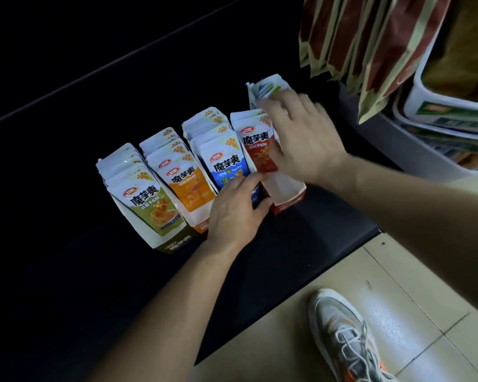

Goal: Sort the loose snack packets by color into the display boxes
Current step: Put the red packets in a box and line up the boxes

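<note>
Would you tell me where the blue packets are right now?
In the head view, the blue packets stand centre-frame in the blue box, between the orange packets and red packets, beyond the left hand gripping that box.

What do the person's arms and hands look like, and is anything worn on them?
The left forearm and the right forearm are bare as far as the picture shows; no sleeve comes into view. The left hand and the right hand wear no gloves. No watch, bracelet or ring shows, though the right hand is blurred, so a ring could be missed.
</note>
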